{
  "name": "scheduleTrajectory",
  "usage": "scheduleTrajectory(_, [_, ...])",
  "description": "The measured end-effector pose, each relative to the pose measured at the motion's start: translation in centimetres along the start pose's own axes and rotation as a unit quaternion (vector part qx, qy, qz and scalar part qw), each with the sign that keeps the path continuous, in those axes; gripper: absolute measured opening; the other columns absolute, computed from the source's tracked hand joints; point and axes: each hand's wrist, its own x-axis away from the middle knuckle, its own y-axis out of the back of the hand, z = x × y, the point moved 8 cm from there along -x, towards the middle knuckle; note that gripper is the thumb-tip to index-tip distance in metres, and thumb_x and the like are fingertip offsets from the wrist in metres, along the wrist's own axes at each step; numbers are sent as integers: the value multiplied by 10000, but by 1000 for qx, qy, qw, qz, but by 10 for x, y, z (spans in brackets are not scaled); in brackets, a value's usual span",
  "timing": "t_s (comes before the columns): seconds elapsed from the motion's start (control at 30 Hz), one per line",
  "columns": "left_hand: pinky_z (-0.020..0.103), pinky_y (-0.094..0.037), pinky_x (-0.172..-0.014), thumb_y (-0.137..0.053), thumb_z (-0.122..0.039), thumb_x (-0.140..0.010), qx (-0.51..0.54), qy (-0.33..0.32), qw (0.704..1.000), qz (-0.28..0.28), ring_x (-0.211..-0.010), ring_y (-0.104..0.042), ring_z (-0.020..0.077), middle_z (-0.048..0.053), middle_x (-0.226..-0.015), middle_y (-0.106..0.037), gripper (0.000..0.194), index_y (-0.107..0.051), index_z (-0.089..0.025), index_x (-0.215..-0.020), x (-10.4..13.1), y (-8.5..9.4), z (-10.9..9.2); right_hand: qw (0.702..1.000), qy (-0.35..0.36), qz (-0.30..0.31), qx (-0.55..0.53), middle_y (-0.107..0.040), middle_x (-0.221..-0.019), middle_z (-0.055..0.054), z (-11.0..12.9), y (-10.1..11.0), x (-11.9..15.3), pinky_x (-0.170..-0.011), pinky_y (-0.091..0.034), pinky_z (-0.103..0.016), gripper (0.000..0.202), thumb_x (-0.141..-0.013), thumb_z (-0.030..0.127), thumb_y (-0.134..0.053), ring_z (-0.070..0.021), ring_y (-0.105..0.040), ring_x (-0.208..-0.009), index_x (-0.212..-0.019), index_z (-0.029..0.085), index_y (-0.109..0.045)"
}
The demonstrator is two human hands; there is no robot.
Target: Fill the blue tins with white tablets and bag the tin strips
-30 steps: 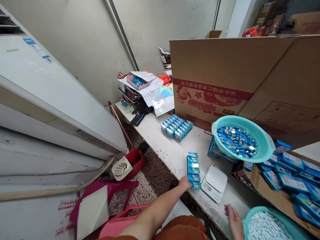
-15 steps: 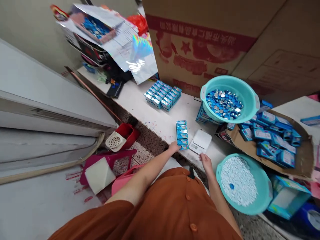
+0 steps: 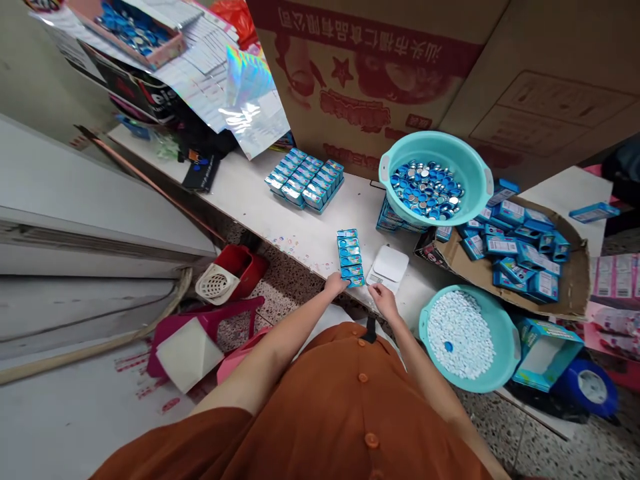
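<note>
A short row of small blue boxes lies on the white table. My left hand is at the near end of that row, its fingers closed against the lowest box. Just right of the row sits a white scale. My right hand is at the scale's near edge with its fingers pinched together; what they hold, if anything, is too small to make out. Farther back, a block of similar blue boxes stands in rows.
A turquoise basin of blue caps stands behind the scale. Right of it is a cardboard tray of blue boxes. Another basin holds white pieces. A big carton rises behind the table.
My right hand has moved left along the scale's near edge, closer to the box row. My left hand stays at the row. The whole view has shifted.
</note>
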Motion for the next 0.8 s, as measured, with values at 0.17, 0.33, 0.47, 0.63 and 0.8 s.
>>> scheduleTrajectory(0.17, [225, -505, -621, -651, -251, -736, 37, 11, 999, 19, -705, -676, 173, 34, -682, -701, 165, -700, -142, -849, 6, -5, 4, 993, 53, 29, 100, -656, -780, -16, 37, -30, -18, -656, -363, -259, 229, -823, 402, -498, -170, -556, -717, -815, 226, -645])
scheduleTrajectory(0.33, [192, -508, -626, -619, -265, -789, 67, 15, 997, 32, -698, -671, 124, 21, -756, -716, 239, -685, -150, -988, 12, -10, 13, 987, 44, 14, 156, -642, -722, -15, 41, -42, -27, -595, -310, -247, 167, -802, 337, -552, -157, -529, -671, -721, 223, -642])
scheduleTrajectory(0.47, [201, -501, -632, -635, -325, -778, 50, 16, 998, 24, -718, -675, 143, 22, -723, -708, 278, -684, -156, -994, 11, -10, 16, 989, 15, -4, 150, -626, -675, -2, 38, -40, -26, -558, -280, -239, 157, -785, 321, -566, -145, -518, -638, -682, 216, -621])
scheduleTrajectory(0.63, [229, -497, -673, -647, -368, -771, 2, 8, 1000, 14, -791, -676, 187, 34, -710, -695, 267, -685, -160, -934, 11, -4, 10, 991, 2, -28, 131, -616, -652, 12, 37, -36, -25, -556, -298, -223, 154, -773, 326, -581, -132, -527, -619, -676, 209, -608])
scheduleTrajectory(0.8, [335, -518, -795, -578, -373, -854, -54, -4, 999, -2, -919, -624, 190, 72, -1010, -648, 303, -614, -147, -1051, 28, 8, 9, 989, -22, -18, 143, -642, -710, -5, 40, -45, -18, -599, -337, -217, 171, -813, 318, -558, -135, -559, -679, -706, 198, -617])
